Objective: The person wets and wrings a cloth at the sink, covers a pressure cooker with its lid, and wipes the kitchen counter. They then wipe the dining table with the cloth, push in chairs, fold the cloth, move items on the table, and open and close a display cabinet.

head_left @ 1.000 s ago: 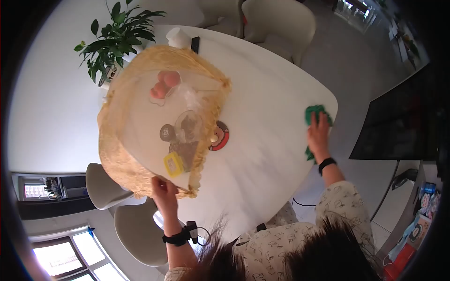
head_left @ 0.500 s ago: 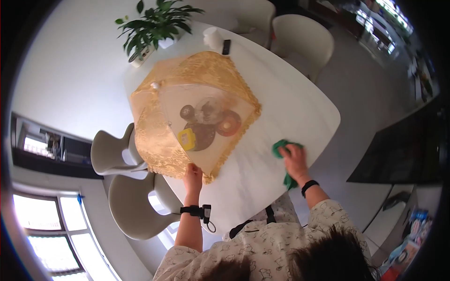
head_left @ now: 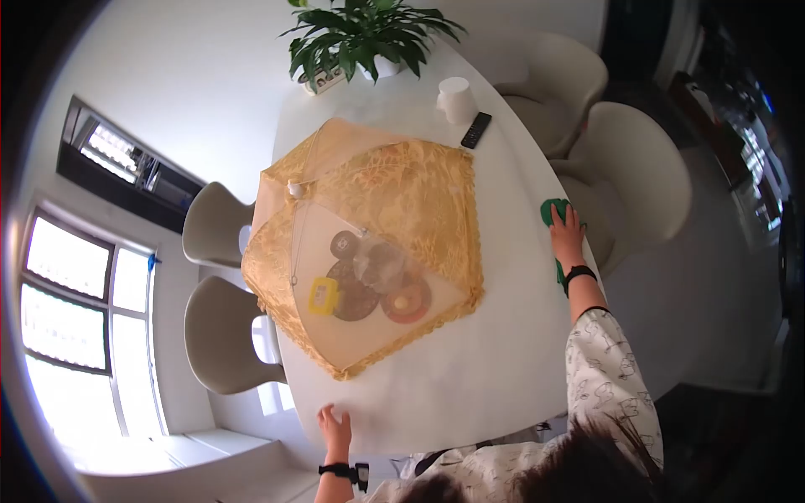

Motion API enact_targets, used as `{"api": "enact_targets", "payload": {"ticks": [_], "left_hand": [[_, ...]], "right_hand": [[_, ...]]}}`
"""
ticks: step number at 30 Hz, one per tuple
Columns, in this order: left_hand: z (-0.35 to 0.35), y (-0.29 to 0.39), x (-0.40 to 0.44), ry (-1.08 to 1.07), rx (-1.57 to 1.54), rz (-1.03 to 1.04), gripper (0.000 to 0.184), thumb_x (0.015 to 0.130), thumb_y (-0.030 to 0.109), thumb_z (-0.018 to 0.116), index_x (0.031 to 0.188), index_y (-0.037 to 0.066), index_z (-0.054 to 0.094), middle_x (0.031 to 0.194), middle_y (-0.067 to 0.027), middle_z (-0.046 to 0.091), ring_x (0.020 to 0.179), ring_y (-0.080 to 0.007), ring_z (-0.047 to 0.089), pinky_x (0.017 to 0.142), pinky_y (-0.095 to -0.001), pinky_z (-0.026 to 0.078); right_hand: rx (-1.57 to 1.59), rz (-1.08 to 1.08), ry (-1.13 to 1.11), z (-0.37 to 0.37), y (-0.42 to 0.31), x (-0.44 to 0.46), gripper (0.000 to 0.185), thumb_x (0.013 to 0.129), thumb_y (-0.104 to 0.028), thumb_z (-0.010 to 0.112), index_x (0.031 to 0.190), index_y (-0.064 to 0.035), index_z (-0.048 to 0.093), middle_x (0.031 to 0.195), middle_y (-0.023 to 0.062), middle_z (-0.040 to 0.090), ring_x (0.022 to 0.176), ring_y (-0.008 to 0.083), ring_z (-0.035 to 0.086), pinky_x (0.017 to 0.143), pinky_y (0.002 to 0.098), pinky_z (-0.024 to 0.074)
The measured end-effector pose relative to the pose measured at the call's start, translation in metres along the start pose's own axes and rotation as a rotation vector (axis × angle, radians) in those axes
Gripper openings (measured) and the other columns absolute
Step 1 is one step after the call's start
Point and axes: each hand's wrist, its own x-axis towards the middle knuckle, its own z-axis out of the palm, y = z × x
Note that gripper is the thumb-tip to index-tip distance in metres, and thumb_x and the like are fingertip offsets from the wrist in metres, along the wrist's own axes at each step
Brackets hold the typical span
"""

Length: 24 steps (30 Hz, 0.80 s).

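My right hand (head_left: 568, 239) lies over a green cloth (head_left: 553, 210), pressing it on the white table's right edge. Holding nothing, my left hand (head_left: 335, 429) rests by the near left edge of the table (head_left: 436, 394), its fingers loosely bent and apart. Between my hands and farther back stands a gold lace food cover (head_left: 394, 189) with sheer panels. Through the mesh I see a yellow-rimmed box (head_left: 324, 296), a dark round plate (head_left: 355, 300), a reddish dish (head_left: 407, 303), a small dark round item (head_left: 344, 245) and a blurred clear container (head_left: 379, 268).
A white pitcher-like vessel (head_left: 456, 101) and a black remote (head_left: 476, 132) stand beyond the cover. A leafy potted plant (head_left: 369, 38) is at the far end. Chairs line the left (head_left: 220, 335) and right (head_left: 637, 176) sides.
My left hand has let go of the food cover's edge and drawn back toward the table's near edge. My right hand has moved with the green cloth farther along the right edge; the view has turned.
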Motion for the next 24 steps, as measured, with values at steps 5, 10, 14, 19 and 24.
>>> {"api": "enact_targets", "payload": {"ticks": [5, 10, 14, 19, 24], "left_hand": [[0.019, 0.009, -0.08, -0.1, 0.099, -0.041, 0.063, 0.073, 0.022, 0.064, 0.124, -0.001, 0.037, 0.129, -0.0267, 0.035, 0.12, -0.04, 0.033, 0.1, -0.0421, 0.029], [0.035, 0.037, -0.067, -0.217, 0.143, -0.188, 0.079, 0.074, 0.039, 0.064, 0.125, -0.013, 0.032, 0.131, -0.038, 0.023, 0.124, -0.0468, 0.025, 0.104, -0.0457, 0.022], [0.054, 0.036, -0.067, -0.058, 0.128, -0.244, 0.078, 0.074, 0.042, 0.063, 0.122, -0.013, 0.034, 0.13, -0.0389, 0.025, 0.123, -0.0484, 0.024, 0.104, -0.0481, 0.02], [0.053, 0.01, -0.112, 0.017, -0.185, 0.021, 0.054, 0.076, 0.021, 0.064, 0.12, -0.001, 0.044, 0.131, -0.0265, 0.034, 0.12, -0.0407, 0.035, 0.098, -0.0426, 0.033], [0.044, 0.014, -0.195, 0.094, -0.326, -0.092, 0.046, 0.079, 0.018, 0.06, 0.119, 0.0, 0.046, 0.13, -0.0213, 0.039, 0.118, -0.0362, 0.039, 0.097, -0.0391, 0.035]], "right_hand": [[0.004, -0.252, -0.019, 0.0, -0.059, 0.035, 0.047, 0.093, -0.032, 0.038, 0.137, -0.025, 0.026, 0.144, 0.0108, 0.015, 0.133, 0.029, 0.013, 0.104, 0.0533, 0.0162], [0.19, -0.576, -0.041, -0.013, -0.06, -0.063, 0.046, 0.088, -0.028, 0.039, 0.133, -0.0197, 0.036, 0.14, 0.0122, 0.025, 0.131, 0.0279, 0.02, 0.105, 0.0498, 0.0189], [0.175, -0.945, -0.156, -0.029, -0.028, -0.202, 0.047, 0.085, -0.029, 0.04, 0.13, -0.0171, 0.039, 0.136, 0.0181, 0.03, 0.128, 0.0332, 0.025, 0.101, 0.0551, 0.0218], [-0.014, -1.369, -0.652, -0.047, 0.049, -0.285, 0.05, 0.081, -0.031, 0.04, 0.131, -0.033, 0.036, 0.139, 0.0091, 0.03, 0.13, 0.0246, 0.026, 0.104, 0.0532, 0.0152], [-0.027, -0.51, 0.087, 0.015, 0.066, -0.201, 0.051, 0.085, -0.019, 0.041, 0.135, -0.0109, 0.029, 0.135, 0.0188, 0.031, 0.124, 0.0344, 0.03, 0.099, 0.0462, 0.0269]]}}
